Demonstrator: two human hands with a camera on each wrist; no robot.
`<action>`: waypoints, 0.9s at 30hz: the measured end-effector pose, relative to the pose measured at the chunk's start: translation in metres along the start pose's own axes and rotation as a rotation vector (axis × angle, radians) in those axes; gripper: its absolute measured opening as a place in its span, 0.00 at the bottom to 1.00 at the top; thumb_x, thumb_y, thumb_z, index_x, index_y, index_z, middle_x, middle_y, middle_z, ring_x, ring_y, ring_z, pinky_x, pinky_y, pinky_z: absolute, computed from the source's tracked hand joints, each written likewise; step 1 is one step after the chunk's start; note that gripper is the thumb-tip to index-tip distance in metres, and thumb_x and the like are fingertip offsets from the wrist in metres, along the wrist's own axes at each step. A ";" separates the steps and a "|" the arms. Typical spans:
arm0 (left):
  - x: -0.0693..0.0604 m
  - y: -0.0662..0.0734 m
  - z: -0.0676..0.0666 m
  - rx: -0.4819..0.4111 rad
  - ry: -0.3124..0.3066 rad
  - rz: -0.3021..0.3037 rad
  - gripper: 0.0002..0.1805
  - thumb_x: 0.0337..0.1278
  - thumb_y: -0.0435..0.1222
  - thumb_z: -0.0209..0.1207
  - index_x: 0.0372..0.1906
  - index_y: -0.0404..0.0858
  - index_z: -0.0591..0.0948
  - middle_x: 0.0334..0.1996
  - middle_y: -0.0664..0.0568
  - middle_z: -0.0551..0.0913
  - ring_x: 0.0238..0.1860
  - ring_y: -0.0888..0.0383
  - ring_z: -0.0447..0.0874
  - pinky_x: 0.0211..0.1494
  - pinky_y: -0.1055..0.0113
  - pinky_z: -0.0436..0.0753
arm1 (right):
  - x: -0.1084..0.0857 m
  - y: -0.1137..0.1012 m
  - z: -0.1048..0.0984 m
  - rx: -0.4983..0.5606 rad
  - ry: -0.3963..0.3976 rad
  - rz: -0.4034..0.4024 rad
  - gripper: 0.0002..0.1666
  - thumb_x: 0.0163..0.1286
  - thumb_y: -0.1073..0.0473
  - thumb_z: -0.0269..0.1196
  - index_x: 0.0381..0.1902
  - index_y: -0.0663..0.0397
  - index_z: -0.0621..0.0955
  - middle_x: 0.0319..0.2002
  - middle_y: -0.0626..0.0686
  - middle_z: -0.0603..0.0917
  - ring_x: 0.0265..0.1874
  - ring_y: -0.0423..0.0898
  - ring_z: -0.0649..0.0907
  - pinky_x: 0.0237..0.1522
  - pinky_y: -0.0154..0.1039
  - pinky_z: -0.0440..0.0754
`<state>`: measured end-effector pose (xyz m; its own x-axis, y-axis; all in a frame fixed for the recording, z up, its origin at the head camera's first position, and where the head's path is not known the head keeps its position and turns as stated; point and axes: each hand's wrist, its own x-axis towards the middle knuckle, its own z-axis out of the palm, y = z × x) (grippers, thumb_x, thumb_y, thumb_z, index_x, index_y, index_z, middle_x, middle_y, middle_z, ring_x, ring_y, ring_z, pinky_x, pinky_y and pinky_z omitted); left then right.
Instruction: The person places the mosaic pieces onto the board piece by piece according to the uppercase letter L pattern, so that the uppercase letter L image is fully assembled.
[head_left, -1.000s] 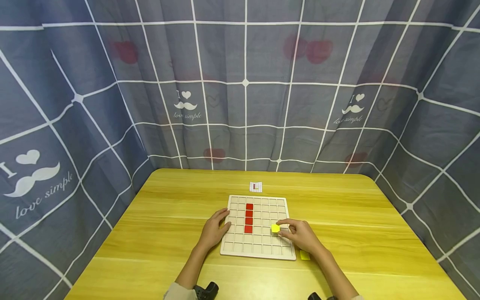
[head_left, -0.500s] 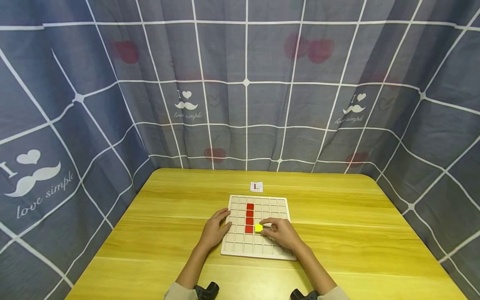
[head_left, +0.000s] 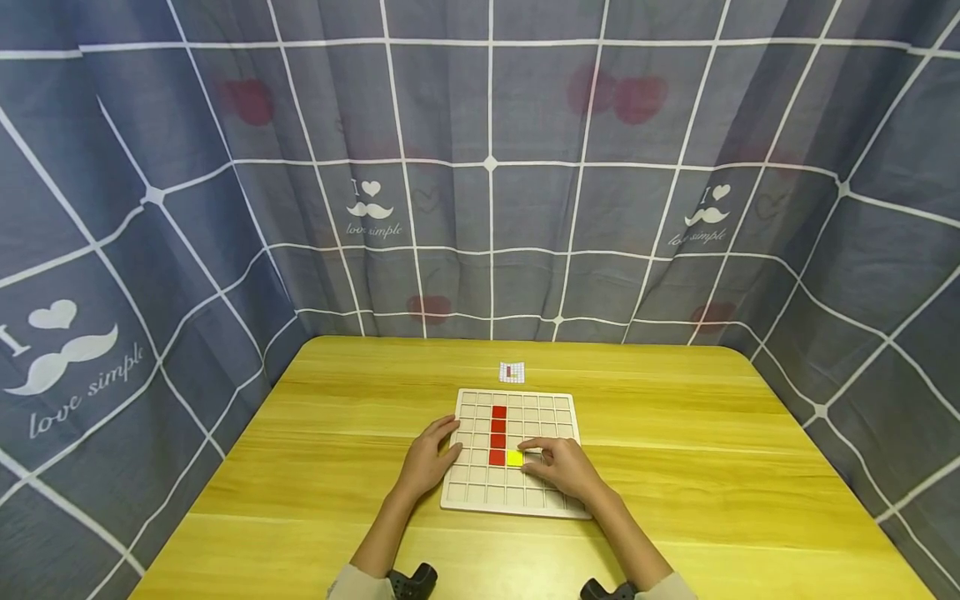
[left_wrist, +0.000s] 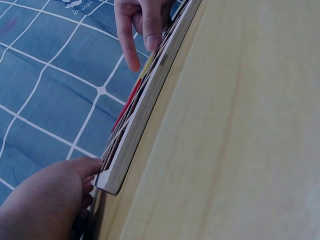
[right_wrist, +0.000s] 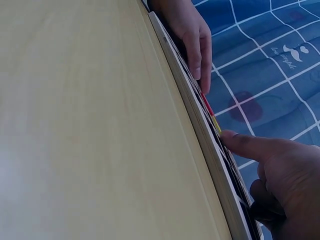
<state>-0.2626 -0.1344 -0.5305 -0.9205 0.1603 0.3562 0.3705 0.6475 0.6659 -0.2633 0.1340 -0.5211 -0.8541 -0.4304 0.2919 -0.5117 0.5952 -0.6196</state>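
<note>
A pale gridded board [head_left: 480, 497] lies on the table, with a column of several red tiles [head_left: 498, 440] set in its cells. One yellow tile [head_left: 514, 458] lies flat in the cell to the right of the lowest red one. My right hand [head_left: 564, 467] is over the board; its thumb and index fingertip stand apart at the yellow tile's right side. In the right wrist view the thumb [right_wrist: 245, 143] is close to the yellow strip; contact is hard to judge. My left hand [head_left: 426, 458] rests along the board's left edge, fingers extended.
Behind the board lies a small printed grid card [head_left: 512, 372] with a coloured pattern. The wooden table [head_left: 360, 392] is bounded by a grey-blue checked curtain [head_left: 450, 208] at the back and both sides. Each wrist carries a black device [head_left: 414, 581].
My right hand has moved left across the board with the yellow tile, which has gone down into the cell beside the lowest red tile. The fingertips have parted slightly. My left hand has stayed put.
</note>
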 end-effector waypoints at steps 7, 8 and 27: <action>0.000 -0.001 0.000 -0.001 0.001 0.001 0.22 0.57 0.36 0.60 0.57 0.33 0.75 0.60 0.45 0.72 0.61 0.45 0.67 0.62 0.50 0.67 | -0.012 0.004 -0.018 0.044 -0.003 0.050 0.16 0.56 0.52 0.68 0.44 0.44 0.84 0.09 0.39 0.57 0.10 0.32 0.53 0.13 0.27 0.55; 0.000 -0.001 0.000 -0.003 0.002 0.000 0.22 0.57 0.36 0.60 0.57 0.33 0.75 0.60 0.45 0.72 0.61 0.45 0.67 0.62 0.50 0.67 | -0.015 0.005 -0.023 0.050 -0.001 0.054 0.16 0.56 0.52 0.68 0.44 0.45 0.84 0.09 0.39 0.57 0.10 0.32 0.53 0.13 0.27 0.55; 0.000 -0.003 0.001 -0.003 0.000 0.005 0.22 0.57 0.36 0.60 0.57 0.33 0.76 0.60 0.45 0.71 0.61 0.45 0.67 0.62 0.51 0.67 | -0.084 0.033 -0.083 0.098 -0.098 0.099 0.20 0.55 0.49 0.68 0.45 0.48 0.83 0.12 0.39 0.55 0.11 0.32 0.54 0.14 0.28 0.62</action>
<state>-0.2642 -0.1355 -0.5329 -0.9186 0.1634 0.3599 0.3756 0.6444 0.6661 -0.2160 0.2462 -0.5051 -0.8841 -0.4404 0.1565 -0.4102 0.5706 -0.7115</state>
